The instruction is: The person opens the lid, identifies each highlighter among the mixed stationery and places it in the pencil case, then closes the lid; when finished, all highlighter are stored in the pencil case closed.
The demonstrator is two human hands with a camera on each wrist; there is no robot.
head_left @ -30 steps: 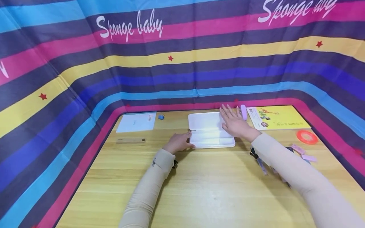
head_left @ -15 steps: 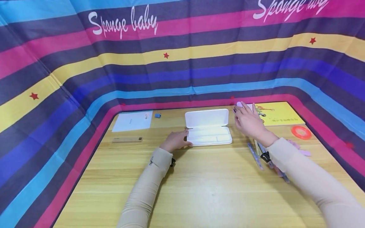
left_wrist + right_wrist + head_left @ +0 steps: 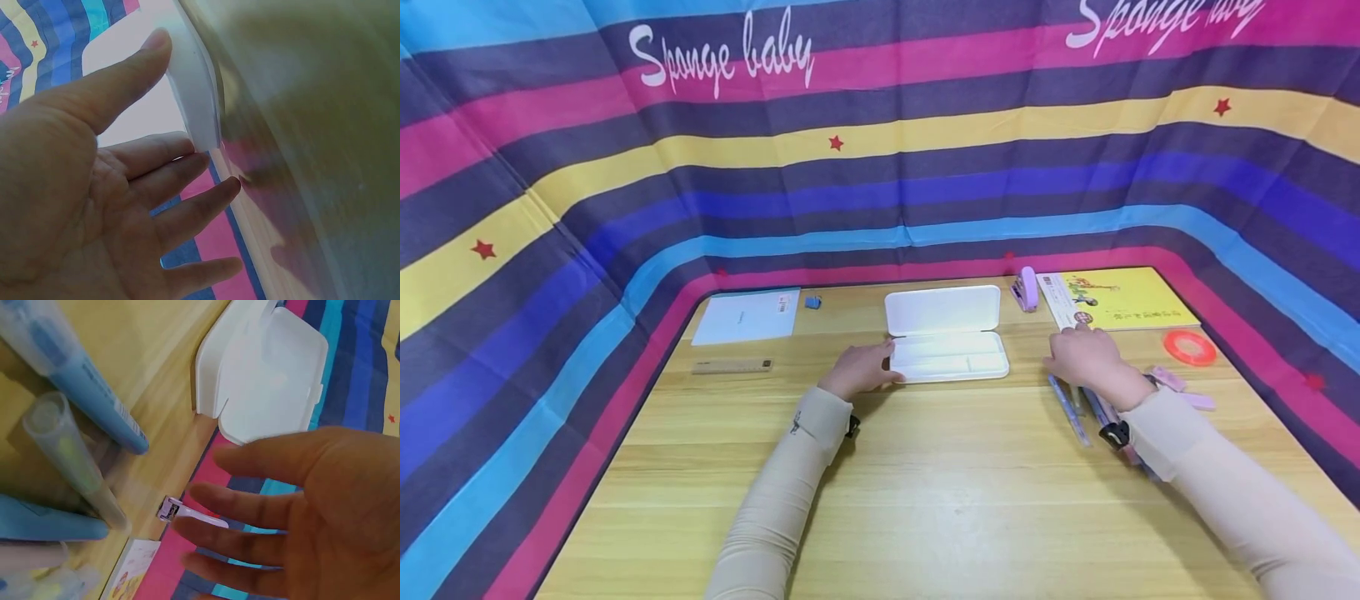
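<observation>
A white pencil case (image 3: 950,357) lies with its lid raised on the table, its compartments bare. My left hand (image 3: 859,369) holds the case's left end between thumb and index finger; the other fingers spread loosely in the left wrist view. My right hand (image 3: 1092,358) hovers just above the far ends of several pens, holding nothing. In the right wrist view its fingers are relaxed and apart from a blue marker (image 3: 100,394) and a clear-capped pen (image 3: 75,456). The right sleeve hides part of the pen pile.
A purple stapler (image 3: 1026,289) stands right of the case, beside a yellow book (image 3: 1127,298). An orange tape ring (image 3: 1190,347) and pink blocks (image 3: 1197,401) lie at right. At left are a pale blue notebook (image 3: 747,317), a blue sharpener-like piece (image 3: 813,302) and a ruler (image 3: 732,366).
My right hand has left the case's lid, passed by the stapler and come back toward me over the pens. The left hand stays at the case's left end.
</observation>
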